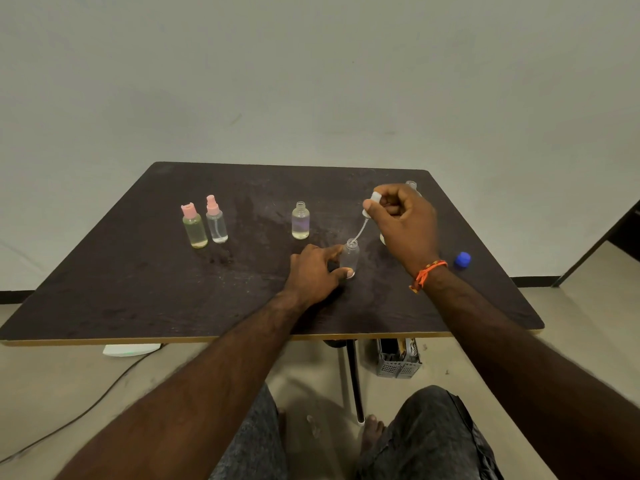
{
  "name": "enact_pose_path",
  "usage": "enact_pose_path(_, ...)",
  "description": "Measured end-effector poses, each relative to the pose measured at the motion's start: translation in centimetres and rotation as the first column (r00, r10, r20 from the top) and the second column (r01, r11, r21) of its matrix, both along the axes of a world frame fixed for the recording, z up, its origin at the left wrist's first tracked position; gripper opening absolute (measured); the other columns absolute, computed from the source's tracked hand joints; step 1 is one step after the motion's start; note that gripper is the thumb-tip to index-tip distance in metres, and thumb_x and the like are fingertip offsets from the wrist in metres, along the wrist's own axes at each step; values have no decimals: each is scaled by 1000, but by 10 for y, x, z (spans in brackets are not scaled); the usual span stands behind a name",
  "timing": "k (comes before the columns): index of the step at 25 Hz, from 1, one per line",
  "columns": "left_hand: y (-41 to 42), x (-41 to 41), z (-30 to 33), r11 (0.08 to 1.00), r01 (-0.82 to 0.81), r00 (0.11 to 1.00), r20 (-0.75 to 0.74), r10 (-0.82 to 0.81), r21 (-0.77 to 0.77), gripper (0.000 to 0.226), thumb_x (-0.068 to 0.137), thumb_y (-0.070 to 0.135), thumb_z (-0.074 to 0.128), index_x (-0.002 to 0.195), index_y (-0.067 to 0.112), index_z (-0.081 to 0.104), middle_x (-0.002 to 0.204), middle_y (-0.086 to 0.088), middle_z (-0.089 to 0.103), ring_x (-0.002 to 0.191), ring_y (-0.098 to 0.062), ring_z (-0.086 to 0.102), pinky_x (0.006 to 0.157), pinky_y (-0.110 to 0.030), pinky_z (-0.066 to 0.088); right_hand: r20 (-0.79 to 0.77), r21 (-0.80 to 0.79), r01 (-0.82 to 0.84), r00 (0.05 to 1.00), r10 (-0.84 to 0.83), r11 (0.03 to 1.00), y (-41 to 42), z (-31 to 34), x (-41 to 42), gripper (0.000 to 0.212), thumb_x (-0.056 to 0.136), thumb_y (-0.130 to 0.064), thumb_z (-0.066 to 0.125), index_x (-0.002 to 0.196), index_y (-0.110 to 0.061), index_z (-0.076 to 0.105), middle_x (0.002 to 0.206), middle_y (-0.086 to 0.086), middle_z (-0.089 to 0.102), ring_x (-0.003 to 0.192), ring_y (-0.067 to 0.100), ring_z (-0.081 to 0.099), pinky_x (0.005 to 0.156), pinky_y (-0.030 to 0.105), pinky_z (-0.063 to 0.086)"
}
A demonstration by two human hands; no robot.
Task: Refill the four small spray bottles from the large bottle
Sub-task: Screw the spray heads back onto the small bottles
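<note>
My left hand (317,270) holds a small clear bottle (350,255) upright on the dark table (138,278), thumb and fingers round its body. My right hand (403,223) pinches a white spray head (372,200) above it; the thin dip tube (360,232) slants down into the bottle's open neck. An uncapped small bottle with pale liquid (300,220) stands further back. At the left stand a yellowish bottle with a pink flip cap (194,226) and a clear bottle with a pink sprayer (216,220). The large bottle (412,186) is mostly hidden behind my right hand.
A blue cap (463,260) lies on the table to the right of my right wrist. A white object (382,238) peeks out beside my right hand. Under the table are a grey basket (398,362), a table leg and a cable on the floor.
</note>
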State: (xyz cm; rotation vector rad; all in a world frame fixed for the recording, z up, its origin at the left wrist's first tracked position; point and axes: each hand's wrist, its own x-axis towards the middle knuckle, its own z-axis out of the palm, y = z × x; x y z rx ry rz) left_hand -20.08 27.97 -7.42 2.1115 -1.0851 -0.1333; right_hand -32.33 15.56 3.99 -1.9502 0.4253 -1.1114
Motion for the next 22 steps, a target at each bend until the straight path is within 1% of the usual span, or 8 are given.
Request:
enact_pose_path(4,1,-1,1,1000,-4,1000,17,4,3,42,87,51,74,129,45,66,90,22,70,104,-14,64,100,-58,46,-159,-44,-7,987,0,999,-1,-22,7,14,86,-21,76,98,-16,72,89,-4,73,75,-3,65,66,8,47)
enact_pose_path(6,2,-2,2,1000,-1,1000,20,1,-5,37,88,50,75,124,43,69,87,25,66,102,-15,63,99,-57,46,-206,-48,-26,978,16,998,1,-30,8,16,86,-23,76,101,-17,72,90,-6,72,74,-5,64,66,7,47)
enact_pose_path(10,3,-3,2,1000,8,1000,29,-8,-4,32,89,49,75,119,40,70,91,23,67,103,-15,62,98,-55,45,-305,-107,-18,952,-15,994,4,-39,15,16,85,-31,77,97,-23,70,85,-14,67,76,-1,64,71,15,54)
enact_pose_path(16,2,-4,2,999,-21,998,55,23,-24,33,88,48,77,118,33,73,76,27,55,92,-9,57,92,-46,42,-372,-50,31,927,-47,998,3,-50,15,31,76,-44,83,85,-25,60,80,-10,65,74,6,62,69,24,55)
enact_pose_path(17,1,-4,1,999,-29,998,56,29,-16,33,88,49,77,116,31,74,78,25,57,94,-11,58,93,-46,43,-394,-46,36,918,-51,998,3,-51,15,38,74,-48,83,91,-23,61,86,-10,66,78,7,62,71,25,54)
enact_pose_path(19,1,-3,0,999,-37,998,42,37,4,34,87,51,77,113,29,75,85,21,61,98,-15,62,96,-50,44,-438,-5,-20,899,16,1000,6,-51,13,61,74,-54,81,121,-22,58,116,-12,63,97,5,61,83,26,53)
enact_pose_path(20,2,-4,2,999,-32,999,41,31,10,36,87,52,76,116,30,75,85,21,62,99,-16,63,96,-51,45,-426,35,-68,901,77,997,7,-51,12,69,80,-49,79,136,-21,51,129,-11,59,108,5,59,91,28,52)
enact_pose_path(22,4,-5,4,1000,-12,998,68,11,11,39,88,51,75,124,36,72,79,25,58,98,-15,62,95,-50,45,-367,49,-156,916,164,986,10,-51,9,59,92,-28,69,145,-19,45,140,-6,57,120,4,57,103,30,50)
